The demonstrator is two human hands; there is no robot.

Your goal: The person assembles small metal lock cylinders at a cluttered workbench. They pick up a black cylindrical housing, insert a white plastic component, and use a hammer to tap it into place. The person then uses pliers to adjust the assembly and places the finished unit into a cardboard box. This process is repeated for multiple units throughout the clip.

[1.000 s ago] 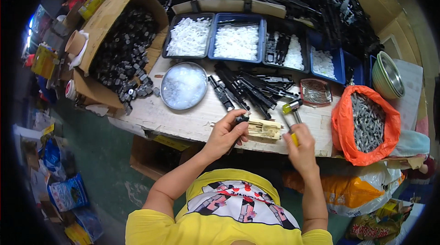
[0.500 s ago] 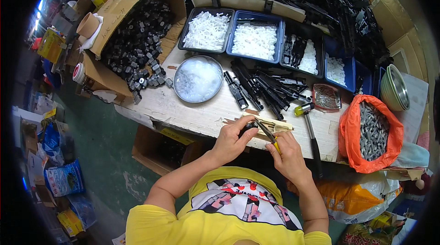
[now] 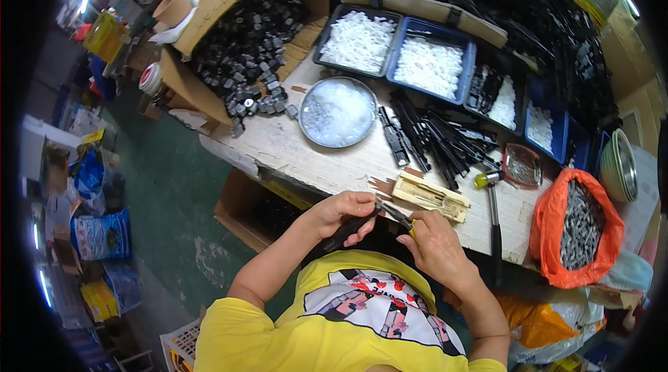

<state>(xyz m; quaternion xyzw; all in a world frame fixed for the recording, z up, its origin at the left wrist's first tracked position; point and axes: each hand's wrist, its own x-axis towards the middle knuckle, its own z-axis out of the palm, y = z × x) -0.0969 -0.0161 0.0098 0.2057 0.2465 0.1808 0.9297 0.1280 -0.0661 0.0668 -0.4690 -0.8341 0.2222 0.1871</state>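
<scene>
My left hand [image 3: 339, 211] is closed around a long black plastic part [image 3: 341, 234], which slants down toward my shirt. Yellow-handled pliers [image 3: 395, 213] are gripped in my right hand [image 3: 440, 243]. Their metal jaws reach to the part's upper end beside my left fingertips; whether they pinch anything there is too small to tell. Just beyond both hands, a cream-coloured block with a slotted recess [image 3: 431, 197] lies at the bench's front edge. To its right rests a hammer [image 3: 494, 212] with a yellow-green head end and black grip.
Black plastic parts [image 3: 445, 139] lie in a pile behind the block. A round metal bowl [image 3: 337, 141] stands left of them, trays of white pieces [image 3: 428, 59] behind. At right is an orange bag [image 3: 546, 250] of grey parts; at left, a cardboard box [image 3: 202, 94] of dark blocks.
My left hand has drawn the black part back off the cream block, which now shows whole. Both hands are nearer my body, and the whole view has shifted.
</scene>
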